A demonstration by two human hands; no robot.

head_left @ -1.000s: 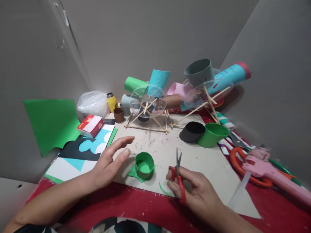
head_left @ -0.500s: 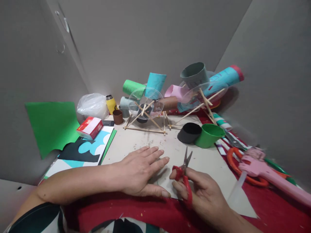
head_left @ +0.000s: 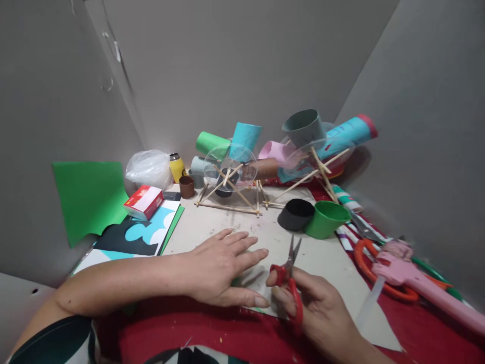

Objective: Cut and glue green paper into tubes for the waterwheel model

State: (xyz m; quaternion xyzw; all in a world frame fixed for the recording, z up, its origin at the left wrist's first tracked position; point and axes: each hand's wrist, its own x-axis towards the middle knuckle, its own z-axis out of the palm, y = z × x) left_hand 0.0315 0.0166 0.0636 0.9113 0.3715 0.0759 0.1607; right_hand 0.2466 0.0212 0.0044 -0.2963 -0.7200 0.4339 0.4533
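Note:
My left hand (head_left: 223, 268) lies palm down on the pale board (head_left: 212, 227), its fingers spread towards the right. A sliver of green shows beneath it, too small to make out. Just to its right, my right hand (head_left: 314, 303) holds red-handled scissors (head_left: 290, 270), the fingers in the loops and the blades slightly apart, pointing up and away. Beyond the blades stand a black tube (head_left: 295, 215) and a green tube (head_left: 326, 220), side by side.
Stick-framed wheels with coloured tubes (head_left: 229, 172) stand at the back. On the left are a red box (head_left: 144, 202), cut paper (head_left: 129, 237), a yellow bottle (head_left: 177, 168) and a brown cup (head_left: 186, 187). A pink glue gun (head_left: 417, 278) lies right.
The view has shifted slightly, so the background sits a little lower and further right. A bit of green now shows under my left hand. The scissors remain in my right hand.

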